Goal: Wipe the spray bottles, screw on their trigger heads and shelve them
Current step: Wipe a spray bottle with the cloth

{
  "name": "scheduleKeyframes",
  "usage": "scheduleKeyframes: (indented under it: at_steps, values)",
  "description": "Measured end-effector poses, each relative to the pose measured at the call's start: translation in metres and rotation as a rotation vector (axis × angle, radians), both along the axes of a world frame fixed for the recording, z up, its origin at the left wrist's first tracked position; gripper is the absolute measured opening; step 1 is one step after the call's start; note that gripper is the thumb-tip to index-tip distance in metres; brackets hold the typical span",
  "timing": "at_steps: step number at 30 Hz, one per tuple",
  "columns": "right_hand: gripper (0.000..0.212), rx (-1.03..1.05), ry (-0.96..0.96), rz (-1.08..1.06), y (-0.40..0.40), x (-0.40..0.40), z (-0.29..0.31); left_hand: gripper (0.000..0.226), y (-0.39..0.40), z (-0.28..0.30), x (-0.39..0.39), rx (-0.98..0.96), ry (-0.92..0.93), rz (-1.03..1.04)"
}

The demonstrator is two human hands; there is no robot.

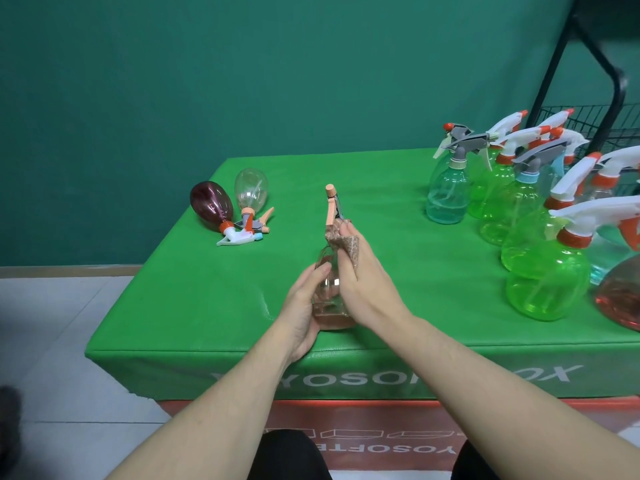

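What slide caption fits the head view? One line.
Left hand steadies a clear spray bottle while the right hand wipes it with a cloth.

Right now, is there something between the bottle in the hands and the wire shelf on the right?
Yes. A cluster of standing spray bottles fills the table's right side, between the held clear bottle and the wire shelf. The bottle would likely have to be lifted over them or carried around.

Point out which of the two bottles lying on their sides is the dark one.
The maroon bottle, farthest left on the green table. The clear bottle lying beside it is see-through, with an orange collar.
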State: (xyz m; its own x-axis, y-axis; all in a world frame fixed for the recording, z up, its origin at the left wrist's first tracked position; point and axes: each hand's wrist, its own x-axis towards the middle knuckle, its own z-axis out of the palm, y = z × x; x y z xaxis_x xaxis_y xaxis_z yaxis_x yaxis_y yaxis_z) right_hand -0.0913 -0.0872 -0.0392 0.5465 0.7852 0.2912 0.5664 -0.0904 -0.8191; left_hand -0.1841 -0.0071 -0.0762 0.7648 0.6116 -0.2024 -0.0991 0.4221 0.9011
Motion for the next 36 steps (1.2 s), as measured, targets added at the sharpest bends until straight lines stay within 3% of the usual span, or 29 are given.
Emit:
scheduleKeyframes:
  at_steps: [4, 9, 14, 19, 22, 28, 36]
  values:
    - [0.064, 0.031, -0.005, -0.022, -0.003, -0.008, -0.008, 0.065, 0.002, -0.004, 0.001, 0.003, 0.021, 0.022]
    - [0.063, -0.006, -0.169, 0.036, -0.021, -0.018, -0.028, 0.046, 0.002, -0.007, 0.001, 0.017, 0.013, 0.054]
    - [0.064, -0.066, -0.284, 0.078, -0.038, -0.026, -0.039, 0.057, 0.002, -0.005, 0.003, -0.012, -0.016, 0.116]
    - [0.066, -0.058, -0.358, 0.107, -0.047, -0.034, -0.047, 0.083, 0.003, -0.004, 0.005, -0.066, -0.074, 0.158]
    - [0.065, -0.041, -0.339, 0.096, -0.047, -0.035, -0.047, 0.082, 0.004, -0.004, 0.006, -0.081, -0.067, 0.152]
    - [0.062, -0.038, -0.257, 0.066, -0.037, -0.031, -0.034, 0.048, 0.000, 0.000, 0.002, -0.008, -0.019, 0.088]
    - [0.058, 0.013, -0.082, 0.009, -0.009, -0.007, -0.010, 0.048, -0.001, -0.002, 0.002, 0.068, 0.043, 0.047]
